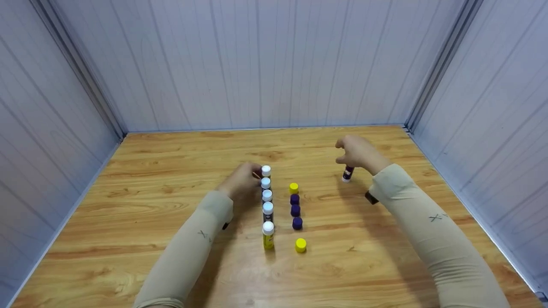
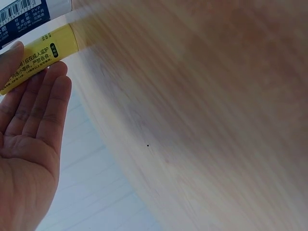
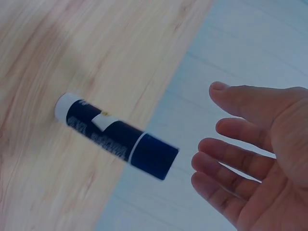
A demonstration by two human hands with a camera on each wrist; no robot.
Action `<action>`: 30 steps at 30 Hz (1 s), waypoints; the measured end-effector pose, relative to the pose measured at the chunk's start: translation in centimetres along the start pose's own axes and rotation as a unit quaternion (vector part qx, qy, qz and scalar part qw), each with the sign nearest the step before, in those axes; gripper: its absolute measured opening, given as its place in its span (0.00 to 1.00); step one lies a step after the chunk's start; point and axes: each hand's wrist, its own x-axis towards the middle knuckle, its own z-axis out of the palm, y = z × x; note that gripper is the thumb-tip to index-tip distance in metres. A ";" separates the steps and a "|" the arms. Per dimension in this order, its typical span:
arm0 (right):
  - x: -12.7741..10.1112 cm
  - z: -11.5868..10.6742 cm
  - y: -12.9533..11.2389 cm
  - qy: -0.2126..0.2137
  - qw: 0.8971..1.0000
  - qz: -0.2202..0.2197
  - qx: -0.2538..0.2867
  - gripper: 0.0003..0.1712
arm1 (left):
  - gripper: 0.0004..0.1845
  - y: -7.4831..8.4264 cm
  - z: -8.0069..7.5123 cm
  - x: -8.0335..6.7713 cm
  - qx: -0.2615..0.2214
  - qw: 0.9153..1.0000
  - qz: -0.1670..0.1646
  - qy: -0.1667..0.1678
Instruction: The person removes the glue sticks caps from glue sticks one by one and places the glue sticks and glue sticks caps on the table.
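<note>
on the wooden table (image 1: pixel 171 179) the head view shows a row of five uncapped glue sticks (image 1: pixel 267 205) standing upright with white tips, running away from the person, the nearest one yellow-bodied. just to the right of it runs a second row of loose caps (image 1: pixel 296 210): yellow at the far end, three purple in the middle, yellow at the near end.

the left hand (image 1: pixel 242 182) is at the far end of the glue stick row, its fingertips against the sticks there. from the head view the fingers look bunched and the grip is hard to read; the left wrist view settles it: the left hand's fingers lie straight and relaxed, palm open, tips just touching a yellow glue stick (image 2: pixel 41 55), with a dark-labelled stick beside it at the frame's top edge.

the right hand (image 1: pixel 357 154) is well to the right of both rows, above a capped purple glue stick (image 1: pixel 347 173) standing alone on the table. the head view hides whether the hand holds it. the right wrist view shows that stick (image 3: pixel 115 136) with its purple cap on and its white base on the table, and the right hand (image 3: pixel 255 149) apart from it, fingers loosely spread, grip released and grasping nothing.
</note>
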 end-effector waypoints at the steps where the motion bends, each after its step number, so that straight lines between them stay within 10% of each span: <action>1: -0.1 0.1 0.3 0.000 1.000 0.002 0.000 0.30 | 0.12 0.0 0.0 -0.1 -0.002 1.000 -0.003 0.001; 30: -0.5 2.0 3.1 0.006 1.000 0.012 -0.008 0.16 | 0.19 -0.1 0.0 -0.2 -0.002 1.000 -0.014 -0.001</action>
